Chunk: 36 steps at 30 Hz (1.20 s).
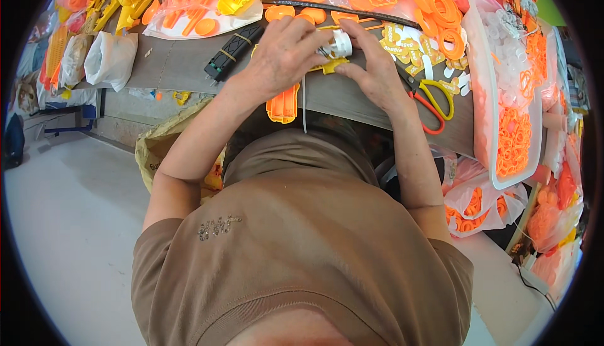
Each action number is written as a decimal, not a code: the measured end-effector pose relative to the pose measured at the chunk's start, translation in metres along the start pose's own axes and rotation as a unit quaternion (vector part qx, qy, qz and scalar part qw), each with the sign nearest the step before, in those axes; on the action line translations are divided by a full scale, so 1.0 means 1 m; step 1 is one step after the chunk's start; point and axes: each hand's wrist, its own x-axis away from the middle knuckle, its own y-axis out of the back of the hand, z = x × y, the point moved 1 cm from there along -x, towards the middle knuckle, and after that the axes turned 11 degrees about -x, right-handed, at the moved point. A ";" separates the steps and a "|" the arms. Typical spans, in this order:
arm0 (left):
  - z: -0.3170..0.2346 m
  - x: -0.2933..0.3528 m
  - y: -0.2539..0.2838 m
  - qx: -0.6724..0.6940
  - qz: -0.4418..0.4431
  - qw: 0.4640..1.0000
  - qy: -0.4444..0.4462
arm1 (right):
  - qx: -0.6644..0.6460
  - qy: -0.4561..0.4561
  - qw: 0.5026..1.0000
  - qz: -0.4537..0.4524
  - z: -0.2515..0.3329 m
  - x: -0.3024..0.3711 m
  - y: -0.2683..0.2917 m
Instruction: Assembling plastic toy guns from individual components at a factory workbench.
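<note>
My left hand (280, 56) is closed with curled fingers over a yellow plastic shell (332, 66), whose edges show on both sides of the hand. Against the shell sits a round white plastic part (341, 44), and the left fingertips come close to its side. My right hand (379, 69) curves round that white part, index finger above and thumb below. What lies under the left palm is hidden. An orange plastic shell (283, 105) rests at the table's near edge below the left wrist. Beside it a thin pale strip (304, 107) hangs down over the edge.
Scissors with red and yellow handles (434, 103) lie right of my right hand, near gold labels (406, 47). A black banded bundle (233, 53) lies at left. Orange and yellow parts heap behind a dark rod (343, 11). A white bin (535, 129) stands at right.
</note>
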 end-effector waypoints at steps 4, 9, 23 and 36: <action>0.010 0.013 0.018 0.021 -0.033 0.996 0.078 | 0.152 0.098 0.980 -0.083 0.013 0.007 -0.004; -0.001 0.034 0.045 -0.021 0.000 0.994 0.106 | 0.128 0.102 0.985 -0.058 0.038 0.063 -0.030; -0.006 0.043 0.014 -0.030 0.058 0.993 0.102 | -0.235 -0.189 0.952 0.052 0.036 0.081 -0.053; -0.010 0.038 0.031 0.019 -0.110 0.983 0.144 | 0.148 -0.058 0.983 -0.097 0.057 0.094 0.021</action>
